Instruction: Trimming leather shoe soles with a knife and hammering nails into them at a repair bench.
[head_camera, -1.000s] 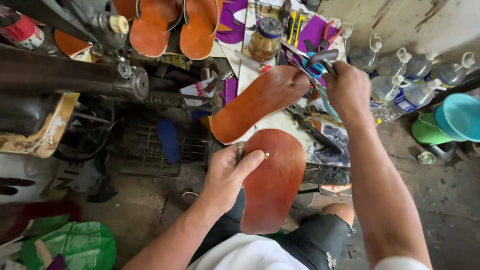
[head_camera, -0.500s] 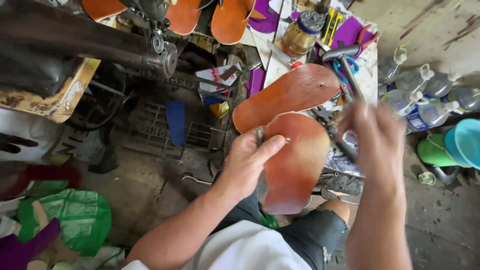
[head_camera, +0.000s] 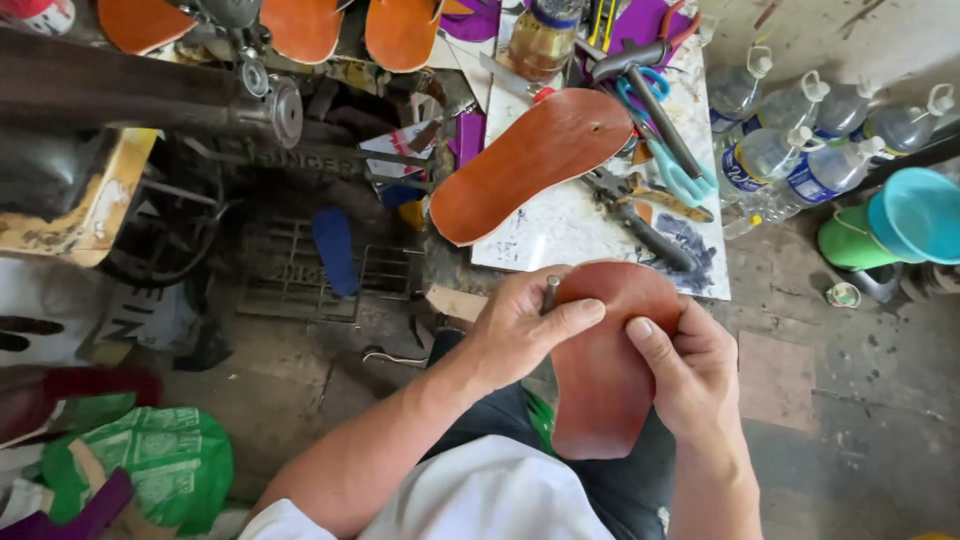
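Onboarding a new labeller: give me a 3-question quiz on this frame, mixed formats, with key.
1. True or false: both hands grip the brown sole on the lap.
2. What does the left hand pinch against that sole? A) scissors B) a small metal punch C) a bottle
3. Fill in: the second sole lies on the white ____, beside the pliers.

Key: 1 true, the right hand holds its other edge; 2 B; 3 board.
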